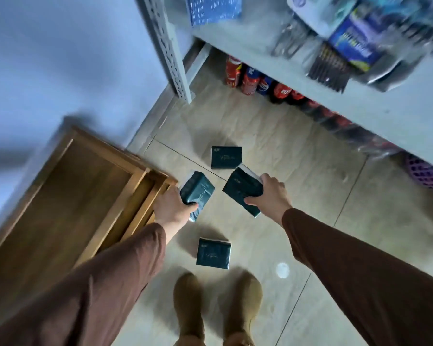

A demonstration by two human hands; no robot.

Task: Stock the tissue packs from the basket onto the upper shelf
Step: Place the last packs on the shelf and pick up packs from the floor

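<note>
Brown-sleeved, both my arms reach forward and down. My left hand (171, 208) grips one dark green plastic-wrapped tissue pack (196, 189), fingers curled round its near end; my right hand (270, 193) clamps another (243, 189) the same way. Beyond my hands a third pack (226, 157) lies flat on the pale floor tiles (298, 171); a fourth (213, 252) lies nearer my feet.

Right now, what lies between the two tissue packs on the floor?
In the head view, the left hand and right hand each grip a dark green tissue pack, held above the tiles between the far pack and the near pack.
</note>
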